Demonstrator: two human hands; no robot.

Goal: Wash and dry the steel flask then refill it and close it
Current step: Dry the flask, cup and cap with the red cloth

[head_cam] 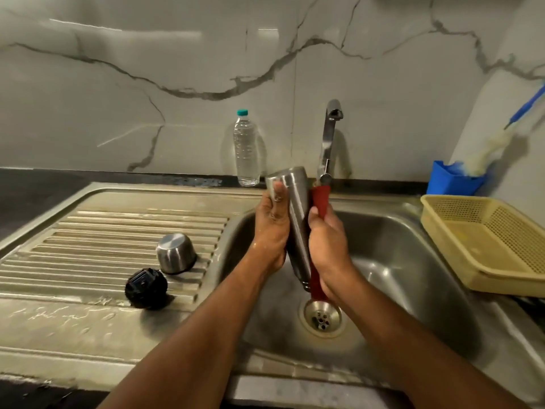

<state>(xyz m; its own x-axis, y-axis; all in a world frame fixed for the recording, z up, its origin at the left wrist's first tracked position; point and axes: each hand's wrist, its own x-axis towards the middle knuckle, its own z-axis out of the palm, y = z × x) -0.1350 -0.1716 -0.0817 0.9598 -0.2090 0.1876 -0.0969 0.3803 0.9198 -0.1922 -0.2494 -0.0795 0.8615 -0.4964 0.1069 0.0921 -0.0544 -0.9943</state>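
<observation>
While the flask point(296, 219) hangs upside down over the sink point(413, 261), we judge ourselves to be in the washing stage, or perhaps at the start of the drying: no water runs from the tap, and the refilling and closing are plainly not done.

Nearest to us lies the wet steel rim of the sink, smooth and dull, with the round drain point(321, 317) set in the bowl. Above it our left hand point(271, 231) has its grip wrapped round the flask's brushed steel barrel, thumb toward the flat base, which points up and away. Our right hand point(330, 249) has its grip closed on a red cloth or sleeve point(321, 199) pressed against the flask's side; we cannot tell which it is.

On the ribbed draining board to the left lie the black stopper point(146, 287) and the steel cup lid point(176, 253), mouth down, both off the flask.

Farther back, a ridged clear plastic water bottle point(246, 149) stands on the dark tabletop against the marble wall, just left of the chrome tap point(328, 137). To the right sit a yellow mesh basket point(483, 240) and a blue holder point(451, 178).
</observation>
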